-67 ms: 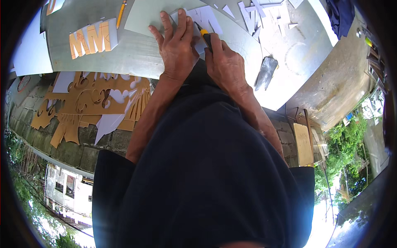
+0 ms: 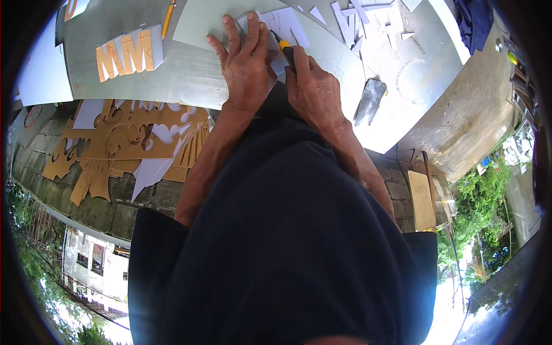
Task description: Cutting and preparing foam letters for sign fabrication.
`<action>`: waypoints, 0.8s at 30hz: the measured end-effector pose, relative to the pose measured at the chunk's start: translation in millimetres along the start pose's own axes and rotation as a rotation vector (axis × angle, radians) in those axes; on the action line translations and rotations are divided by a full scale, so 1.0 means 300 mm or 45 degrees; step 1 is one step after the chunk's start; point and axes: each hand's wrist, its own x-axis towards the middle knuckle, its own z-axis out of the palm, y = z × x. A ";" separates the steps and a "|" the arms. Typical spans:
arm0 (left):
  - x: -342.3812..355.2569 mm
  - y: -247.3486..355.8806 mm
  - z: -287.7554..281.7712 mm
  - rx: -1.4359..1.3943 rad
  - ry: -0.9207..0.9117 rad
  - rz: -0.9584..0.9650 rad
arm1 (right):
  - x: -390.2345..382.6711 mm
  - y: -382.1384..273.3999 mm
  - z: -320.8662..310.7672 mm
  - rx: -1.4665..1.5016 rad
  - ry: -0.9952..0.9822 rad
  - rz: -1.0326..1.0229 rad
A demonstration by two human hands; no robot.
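Note:
My left hand (image 2: 247, 72) lies spread on a white sheet piece (image 2: 294, 24), its fingers apart and pointing away from me. In my right hand (image 2: 316, 92) is a yellow and black utility knife (image 2: 285, 49), gripped by the handle. Its tip points up and left, onto the white piece just right of my left fingers. Whether the blade has sunk into the material is too small to tell. Beneath the piece is a pale grey-green board (image 2: 198, 26), partly covered by my left hand.
Brown-faced letter cutouts (image 2: 125, 53) and a yellow pencil (image 2: 169, 20) lie to the left. White offcuts (image 2: 376, 23) and a dark flat block (image 2: 370, 101) are on the right. Below the table's near edge, brown cut-out sheets (image 2: 126, 135) rest on blocks.

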 end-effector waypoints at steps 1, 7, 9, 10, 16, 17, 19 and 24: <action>0.000 0.000 0.000 -0.001 0.003 0.001 | -0.003 0.001 0.001 -0.001 0.000 -0.003; 0.001 0.001 0.003 -0.031 0.027 0.006 | -0.007 -0.007 -0.004 0.013 -0.085 0.098; 0.002 0.000 0.003 -0.038 0.027 0.004 | -0.006 -0.011 -0.002 0.000 -0.088 0.108; 0.003 0.000 0.003 -0.046 0.027 0.003 | -0.005 -0.014 0.000 -0.017 -0.074 0.100; 0.001 0.000 0.004 -0.043 0.059 0.017 | 0.026 -0.087 -0.020 -0.276 -0.079 0.029; -0.002 0.004 0.000 -0.046 0.057 0.018 | 0.028 -0.101 -0.030 -0.307 -0.090 0.023; 0.002 0.006 -0.007 -0.069 0.022 -0.024 | 0.030 -0.099 -0.033 -0.308 -0.102 0.024; 0.003 0.022 -0.010 -0.028 0.021 -0.029 | 0.019 -0.095 -0.034 -0.260 -0.142 0.050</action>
